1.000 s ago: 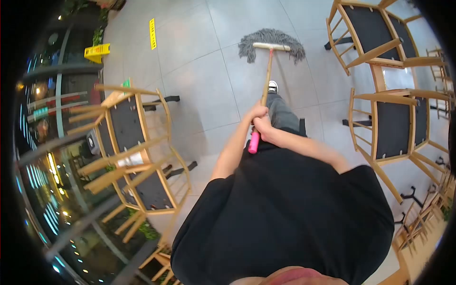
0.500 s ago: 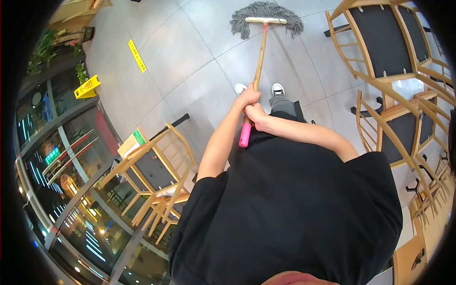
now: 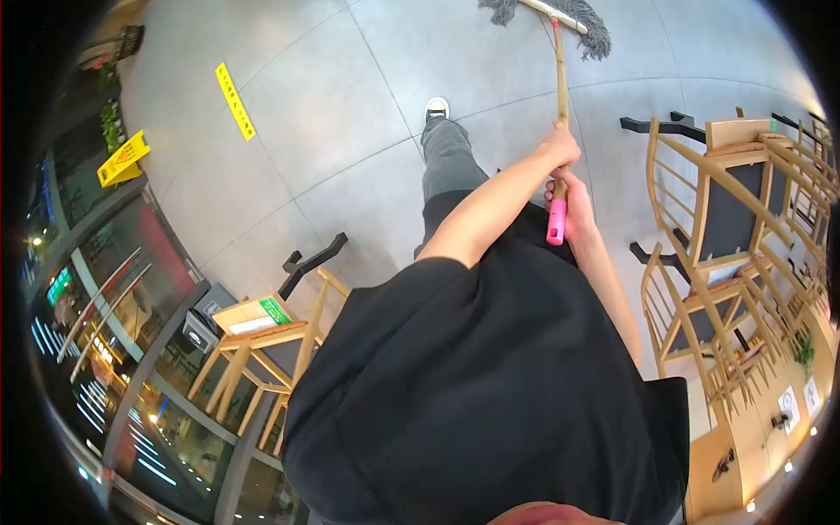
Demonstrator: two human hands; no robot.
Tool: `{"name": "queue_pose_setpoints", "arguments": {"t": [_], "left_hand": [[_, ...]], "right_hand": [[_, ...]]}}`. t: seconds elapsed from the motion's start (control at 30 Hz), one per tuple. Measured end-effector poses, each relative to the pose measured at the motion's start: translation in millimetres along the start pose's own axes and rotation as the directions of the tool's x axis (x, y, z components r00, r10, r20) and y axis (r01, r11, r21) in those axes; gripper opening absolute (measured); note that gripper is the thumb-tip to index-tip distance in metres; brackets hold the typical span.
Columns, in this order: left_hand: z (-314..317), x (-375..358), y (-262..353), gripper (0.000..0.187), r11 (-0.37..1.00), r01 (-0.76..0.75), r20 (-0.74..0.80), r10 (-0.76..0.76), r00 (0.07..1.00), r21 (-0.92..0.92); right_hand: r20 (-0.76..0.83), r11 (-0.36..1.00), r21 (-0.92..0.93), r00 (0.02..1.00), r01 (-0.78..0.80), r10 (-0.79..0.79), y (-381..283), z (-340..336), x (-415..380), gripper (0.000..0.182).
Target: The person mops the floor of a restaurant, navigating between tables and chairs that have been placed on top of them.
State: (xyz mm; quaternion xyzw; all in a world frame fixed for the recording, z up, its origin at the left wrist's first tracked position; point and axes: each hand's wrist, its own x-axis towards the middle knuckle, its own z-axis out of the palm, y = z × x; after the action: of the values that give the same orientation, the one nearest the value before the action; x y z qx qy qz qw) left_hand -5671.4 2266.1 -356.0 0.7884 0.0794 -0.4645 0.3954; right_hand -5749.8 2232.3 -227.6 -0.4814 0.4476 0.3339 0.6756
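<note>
A mop with a wooden handle (image 3: 563, 80) reaches away from me, its grey string head (image 3: 588, 19) on the floor at the top edge, partly cut off. My left hand (image 3: 559, 147) is wrapped around the handle, higher up than the other. Just below it, my right hand (image 3: 577, 203) closes around the handle beside the pink end grip (image 3: 556, 221), which points back toward my body. One shoe (image 3: 437, 108) shows on the tiles to the left of the mop.
Upturned wooden chairs (image 3: 735, 210) are stacked on tables along the right, with more chairs (image 3: 262, 350) at lower left. Glass windows (image 3: 114, 315) line the left side. A yellow floor sign (image 3: 124, 159) stands near them, and a yellow strip (image 3: 234, 102) marks the grey tiles.
Both hands and the mop have shifted right, and the mop head has swung to the upper right and tilted. My body has turned, with one foot stepped forward.
</note>
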Motion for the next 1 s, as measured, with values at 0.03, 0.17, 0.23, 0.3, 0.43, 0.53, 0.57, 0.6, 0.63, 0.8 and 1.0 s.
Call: {"name": "queue_pose_setpoints", "arguments": {"t": [0.03, 0.17, 0.23, 0.3, 0.43, 0.53, 0.57, 0.6, 0.63, 0.8, 1.0], "left_hand": [[-12.8, 10.2, 3.8, 0.085, 0.957, -0.115, 0.037, 0.11, 0.993, 0.267], [-71.3, 41.8, 29.8, 0.082, 0.971, -0.094, 0.067, 0.081, 0.994, 0.221], [-110.1, 31.0, 46.8, 0.084, 0.997, -0.017, 0.06, 0.013, 0.998, 0.07], [-148.0, 48.3, 64.3, 0.086, 0.998, 0.012, 0.056, -0.016, 0.998, 0.067], [-211.1, 103.4, 96.1, 0.08, 0.982, 0.016, 0.09, -0.033, 0.995, 0.186], [-241.7, 142.3, 135.9, 0.075, 0.973, 0.026, 0.09, -0.048, 0.995, 0.229], [-251.9, 158.9, 150.2, 0.073, 0.968, 0.031, 0.074, -0.051, 0.996, 0.25], [-261.5, 171.9, 164.7, 0.072, 0.963, -0.021, -0.036, 0.031, 0.999, 0.27], [-276.0, 191.8, 183.9, 0.071, 0.974, 0.001, -0.021, 0.004, 1.0, 0.227], [-342.2, 279.5, 303.5, 0.066, 0.998, -0.018, 0.073, 0.014, 0.997, 0.056], [-399.5, 333.4, 454.6, 0.041, 0.873, 0.106, 0.236, 0.011, 0.972, -0.476]], "right_hand": [[-0.045, 0.999, 0.031, 0.999, 0.008, -0.007, -10.3, 20.1, -7.6, 0.016], [-0.11, 1.0, -0.006, 0.994, -0.006, 0.005, -53.7, 64.7, -18.4, 0.015], [-0.138, 0.997, 0.063, 0.99, 0.035, -0.026, -72.7, 78.1, -4.4, 0.014], [-0.169, 0.987, 0.137, 0.984, 0.086, -0.062, -97.8, 104.9, 13.1, 0.013], [-0.155, 0.947, 0.295, 0.984, 0.128, -0.085, -152.4, 133.4, 68.6, 0.013], [-0.143, 0.926, 0.359, 0.987, 0.117, -0.069, -209.8, 142.7, 98.5, 0.015], [-0.134, 0.924, 0.366, 0.989, 0.108, -0.062, -233.4, 144.9, 109.0, 0.015], [-0.1, 0.932, 0.353, 0.994, 0.079, -0.046, -257.4, 145.1, 122.1, 0.015], [-0.057, 0.927, 0.372, 0.998, 0.038, -0.018, -284.7, 146.3, 139.7, 0.015], [-0.047, 0.887, 0.46, 0.999, 0.033, -0.014, -437.7, 143.2, 182.5, 0.012], [-0.02, 0.741, 0.67, 0.999, 0.038, -0.033, -622.0, 114.3, 189.8, 0.011]]}}
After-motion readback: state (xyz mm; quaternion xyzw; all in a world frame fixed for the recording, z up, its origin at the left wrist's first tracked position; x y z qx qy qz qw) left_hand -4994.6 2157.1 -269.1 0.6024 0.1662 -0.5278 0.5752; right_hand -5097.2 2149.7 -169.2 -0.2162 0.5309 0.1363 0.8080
